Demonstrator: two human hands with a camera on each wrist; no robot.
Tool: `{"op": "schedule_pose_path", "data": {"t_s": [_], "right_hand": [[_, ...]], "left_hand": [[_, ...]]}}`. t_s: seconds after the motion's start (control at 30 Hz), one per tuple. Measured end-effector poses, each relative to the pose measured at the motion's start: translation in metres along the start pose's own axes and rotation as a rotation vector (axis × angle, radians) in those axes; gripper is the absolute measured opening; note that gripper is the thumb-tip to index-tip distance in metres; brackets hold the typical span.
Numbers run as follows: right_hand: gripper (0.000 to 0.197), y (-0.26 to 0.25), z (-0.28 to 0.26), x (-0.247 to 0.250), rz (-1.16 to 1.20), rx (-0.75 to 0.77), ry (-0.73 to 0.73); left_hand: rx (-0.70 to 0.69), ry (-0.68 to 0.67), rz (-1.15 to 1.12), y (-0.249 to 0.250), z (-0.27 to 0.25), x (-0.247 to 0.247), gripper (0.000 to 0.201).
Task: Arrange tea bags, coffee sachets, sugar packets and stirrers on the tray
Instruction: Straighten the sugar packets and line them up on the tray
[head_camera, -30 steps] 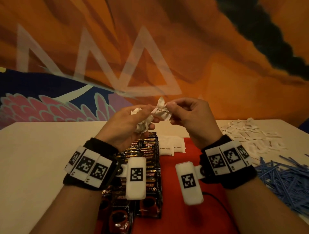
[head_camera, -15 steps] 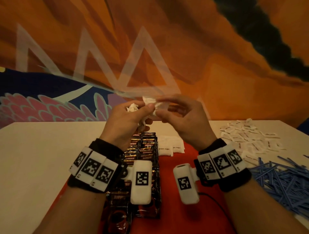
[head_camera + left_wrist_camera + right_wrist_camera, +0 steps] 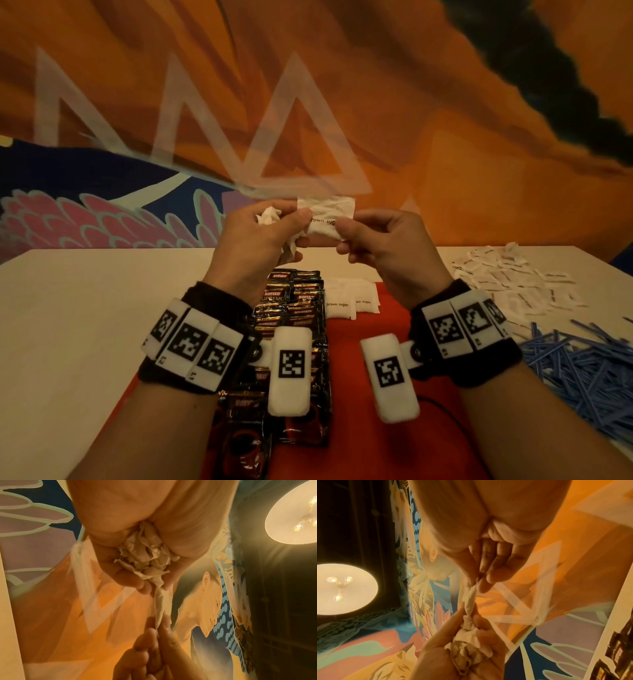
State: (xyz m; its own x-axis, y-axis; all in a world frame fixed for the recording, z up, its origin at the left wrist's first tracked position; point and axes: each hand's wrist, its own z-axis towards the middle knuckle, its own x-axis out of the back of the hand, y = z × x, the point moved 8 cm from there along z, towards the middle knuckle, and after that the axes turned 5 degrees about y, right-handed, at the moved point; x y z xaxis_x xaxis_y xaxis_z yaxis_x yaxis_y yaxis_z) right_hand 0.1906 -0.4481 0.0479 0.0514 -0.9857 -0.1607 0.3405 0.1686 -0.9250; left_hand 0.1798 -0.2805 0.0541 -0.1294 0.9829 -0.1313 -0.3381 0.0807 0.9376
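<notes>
Orange mural wall behind pale surface (image 3: 68, 308). We note both hands raised above red tray (image 3: 363, 342): left hand (image 3: 253, 246) clutching crumpled packets (image 3: 145, 555), right hand (image 3: 387, 253) pinching brown sugar packet (image 3: 329, 216) stretched between them.

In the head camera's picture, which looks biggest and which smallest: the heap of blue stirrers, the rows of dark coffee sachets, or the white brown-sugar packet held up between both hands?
1. Rows of dark coffee sachets and heap of blue stirrers: too alike to rank; hands hide some sachets and the frame crops the stirrers.
2. White brown-sugar packet, smallest.
</notes>
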Motion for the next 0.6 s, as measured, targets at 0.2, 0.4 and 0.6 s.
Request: {"op": "schedule_pose_path", "data": {"t_s": [0.2, 0.4, 0.6], "right_hand": [[0.003, 0.012, 0.007, 0.015, -0.060, -0.071, -0.020], [0.021, 0.087, 0.015, 0.048, -0.388, -0.459, 0.004], [0.006, 0.121, 0.015, 0.081, -0.718, -0.688, 0.009]], "left_hand": [[0.010, 0.018, 0.023, -0.002, 0.001, 0.001, 0.006], [0.038, 0.042, -0.010, -0.003, 0.004, 0.009, 0.007], [0.027, 0.028, -0.019, 0.001, 0.004, 0.010, 0.010]]}}
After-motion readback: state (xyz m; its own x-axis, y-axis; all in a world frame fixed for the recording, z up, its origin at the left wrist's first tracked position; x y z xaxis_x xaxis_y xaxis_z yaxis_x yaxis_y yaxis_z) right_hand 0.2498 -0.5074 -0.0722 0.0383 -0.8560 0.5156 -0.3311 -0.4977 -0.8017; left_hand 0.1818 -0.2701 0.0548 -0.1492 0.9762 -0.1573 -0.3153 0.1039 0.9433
